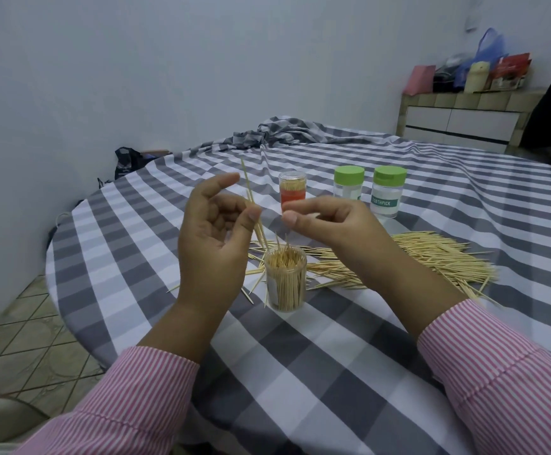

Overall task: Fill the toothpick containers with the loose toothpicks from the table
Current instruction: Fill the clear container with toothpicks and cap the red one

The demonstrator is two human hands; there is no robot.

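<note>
Toothpicks [431, 257] lie in a loose heap on the checked cloth [300, 372], spread from the middle of the table [80, 244] toward the right, with a few strays to the left of an open jar [286, 279]. That jar is clear, stands upright near the table's middle, and is packed with upright toothpicks, several poking above its rim.

Left hand [213, 238] is raised just left of and above the jar, palm turned toward the camera, fingers curled. Its thumb and fingers pinch a small bundle [251, 198] of long sticks that slants from upper left down toward the jar's mouth; the lower tips sit close above the rim.

Right hand [330, 224] hovers above and just right of the jar, fingers bent and brought close to the thumb. Whether anything is held between them cannot be told. Both wrists wear pink-and-white striped sleeves [497, 372].

Behind the hands stand 3 more containers in a row: an orange jar [292, 192] with a clear cap, filled with toothpicks, and 2 clear jars with green lids, lid 1 [349, 175] and lid 2 [390, 176]; the right one bears a "TOOTHPICK" label. A rumpled fold of the cloth lies at the table's far edge.
</note>
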